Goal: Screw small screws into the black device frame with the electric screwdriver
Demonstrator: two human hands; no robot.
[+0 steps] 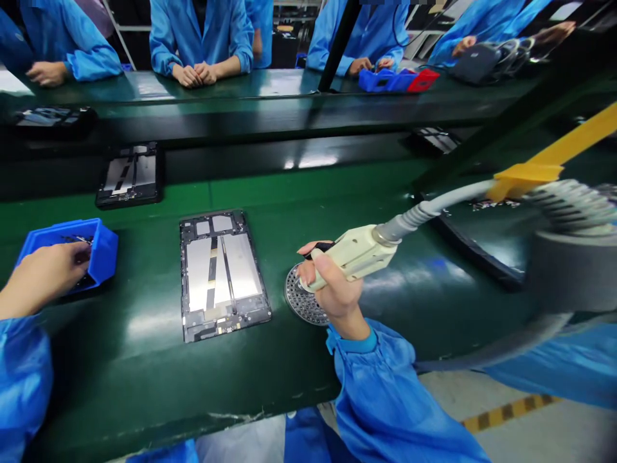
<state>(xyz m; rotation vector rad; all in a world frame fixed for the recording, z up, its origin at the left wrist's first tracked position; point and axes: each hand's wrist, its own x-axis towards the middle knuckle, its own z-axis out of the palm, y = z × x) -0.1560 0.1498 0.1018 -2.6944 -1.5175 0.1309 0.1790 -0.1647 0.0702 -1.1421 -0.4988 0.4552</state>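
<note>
An opened tablet chassis (222, 275) with silver plates lies flat on the green bench in front of me. My right hand (332, 289) is closed round a beige electric screwdriver (354, 252), held just right of the chassis and above a round perforated metal disc (301, 301). A grey cable (434, 207) runs from the tool up to the right. My left hand (45, 276) reaches into a small blue parts bin (103, 247) at the far left; its fingertips are hidden inside the bin.
A second opened chassis (129, 175) lies further back on the left. Other people in blue coats rest their hands (195, 74) on the far bench. Blue and red trays (398, 80) sit there too. A grey arm and yellow bar (554, 164) cross the right side.
</note>
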